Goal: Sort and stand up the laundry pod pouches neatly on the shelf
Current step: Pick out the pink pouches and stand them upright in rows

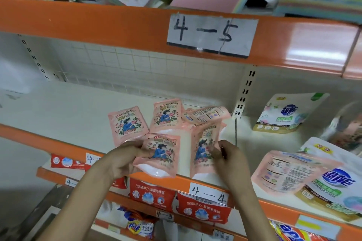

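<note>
Several pink laundry pod pouches with a blue figure and flowers are on the white shelf marked 4-4. My left hand grips one pouch by its left edge at the shelf's front. My right hand pinches another pouch, which stands upright and turned sideways. Behind them two pouches lean or lie face up. One more pouch lies on its back side at the rear.
A slotted upright post divides the shelf. Right of it are white-and-gold pouches and a pink one lying flat. Red bags fill the shelf below. Paper packs are piled above the orange 4-5 rail.
</note>
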Motion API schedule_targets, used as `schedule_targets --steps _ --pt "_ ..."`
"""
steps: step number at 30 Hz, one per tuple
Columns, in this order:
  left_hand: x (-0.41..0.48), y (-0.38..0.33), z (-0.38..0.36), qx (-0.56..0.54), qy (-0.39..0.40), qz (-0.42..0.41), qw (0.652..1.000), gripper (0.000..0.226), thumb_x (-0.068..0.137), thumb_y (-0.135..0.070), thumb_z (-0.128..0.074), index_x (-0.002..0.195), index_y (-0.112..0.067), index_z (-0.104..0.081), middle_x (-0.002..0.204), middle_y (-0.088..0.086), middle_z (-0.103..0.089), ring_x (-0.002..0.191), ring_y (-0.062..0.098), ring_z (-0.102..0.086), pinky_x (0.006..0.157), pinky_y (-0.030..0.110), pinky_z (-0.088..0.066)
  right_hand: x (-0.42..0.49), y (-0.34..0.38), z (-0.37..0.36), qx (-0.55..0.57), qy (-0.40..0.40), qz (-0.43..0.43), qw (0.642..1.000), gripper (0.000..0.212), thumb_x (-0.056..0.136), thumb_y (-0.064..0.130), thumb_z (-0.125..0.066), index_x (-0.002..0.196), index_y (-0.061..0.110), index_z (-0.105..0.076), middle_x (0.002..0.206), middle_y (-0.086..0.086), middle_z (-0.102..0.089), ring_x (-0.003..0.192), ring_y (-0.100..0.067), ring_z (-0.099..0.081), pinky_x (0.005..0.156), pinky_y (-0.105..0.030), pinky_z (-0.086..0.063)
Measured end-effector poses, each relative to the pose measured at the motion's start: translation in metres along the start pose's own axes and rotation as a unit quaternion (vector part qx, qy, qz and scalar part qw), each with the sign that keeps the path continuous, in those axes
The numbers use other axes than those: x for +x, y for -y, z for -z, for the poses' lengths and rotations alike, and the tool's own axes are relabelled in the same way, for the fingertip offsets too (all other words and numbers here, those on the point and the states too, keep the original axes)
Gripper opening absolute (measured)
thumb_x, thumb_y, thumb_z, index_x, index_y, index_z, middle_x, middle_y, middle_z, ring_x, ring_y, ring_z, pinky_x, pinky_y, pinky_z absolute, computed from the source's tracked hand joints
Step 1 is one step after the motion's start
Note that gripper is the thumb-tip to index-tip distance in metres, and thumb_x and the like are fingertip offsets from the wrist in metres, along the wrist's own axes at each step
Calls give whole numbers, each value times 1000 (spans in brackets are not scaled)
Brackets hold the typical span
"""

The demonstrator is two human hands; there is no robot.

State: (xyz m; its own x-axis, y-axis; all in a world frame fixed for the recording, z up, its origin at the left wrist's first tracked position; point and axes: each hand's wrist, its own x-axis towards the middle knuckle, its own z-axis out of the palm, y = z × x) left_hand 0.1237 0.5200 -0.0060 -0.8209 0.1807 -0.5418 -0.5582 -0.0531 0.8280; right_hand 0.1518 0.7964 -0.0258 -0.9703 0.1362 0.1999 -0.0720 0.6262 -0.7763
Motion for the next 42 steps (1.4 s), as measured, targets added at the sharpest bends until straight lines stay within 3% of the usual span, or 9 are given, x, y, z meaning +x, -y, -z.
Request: schedule_targets --steps 5,13,17,19,23,26,31,34,42 --pt "-11 7 -6 29 -18 -53 998 42 74 12 -66 111 -9 -68 106 13 -73 103 31 -67 99 47 -47 -20 4 10 12 -65 41 997 18 94 29 -60 82 16 -57 69 3 -68 61 -19 -63 52 -38 -48" --pt "-6 6 -37 34 -30 -190 981 17 79 16 -62 88 1 -60 82 2 -73 79 18 -69 65 26 -55 -31 -4 -6 15 -156 51 986 15 92 7 -58 86 17 -47 71 -1 -68 60 -21 -63 47 -36 -44" --pt "-2 3 -53 70 -63 -288 953 33 82 17 -58 68 -11 -46 51 -16 -56 54 -2 -56 52 13 -44 -37 -10 -9 37 -182 56 981 29 91 2 -56 86 27 -42 78 3 -61 67 -13 -58 51 -15 -39" --pt "8 4 -56 126 -79 -323 935 51 80 16 -62 60 -25 -39 56 1 -47 62 8 -50 56 21 -37 -38 -13 -9 38 -198 72 977 17 90 5 -52 91 22 -48 83 4 -59 71 -7 -53 55 -13 -38" --pt "25 12 -55 174 -75 -320 928 53 81 12 -64 59 -25 -34 67 23 -40 71 19 -45 62 28 -33 -36 -19 -6 31 -196 57 979 10 89 3 -55 89 12 -51 82 4 -57 70 -8 -50 60 -18 -42" --pt "25 22 -57 212 -49 -312 925 56 83 10 -63 59 -32 -34 65 11 -37 69 17 -44 59 26 -33 -38 -22 -2 41 -171 21 984 19 85 3 -65 83 14 -50 78 0 -56 69 -10 -54 55 -34 -46" --pt "20 27 -62 189 -40 -280 940 36 78 15 -65 79 -11 -41 64 -13 -53 64 2 -52 61 23 -46 -49 -7 -1 90 -107 -13 990 36 79 2 -72 94 25 -50 86 12 -60 79 10 -59 58 -6 -43" --pt "24 18 -65 58 -36 -186 980 54 71 23 -60 104 -20 -58 96 5 -69 92 23 -66 82 44 -55 -47 -5 -3 122 -80 -27 989 46 78 2 -71 107 27 -45 95 21 -58 87 18 -56 63 -1 -41" --pt "32 7 -79 -26 -90 -150 984 35 71 19 -55 81 -10 -73 84 7 -75 88 26 -68 80 36 -54 -38 -16 -2 78 -58 -1 995 33 87 21 -68 118 13 -60 103 16 -64 94 11 -58 72 0 -43"
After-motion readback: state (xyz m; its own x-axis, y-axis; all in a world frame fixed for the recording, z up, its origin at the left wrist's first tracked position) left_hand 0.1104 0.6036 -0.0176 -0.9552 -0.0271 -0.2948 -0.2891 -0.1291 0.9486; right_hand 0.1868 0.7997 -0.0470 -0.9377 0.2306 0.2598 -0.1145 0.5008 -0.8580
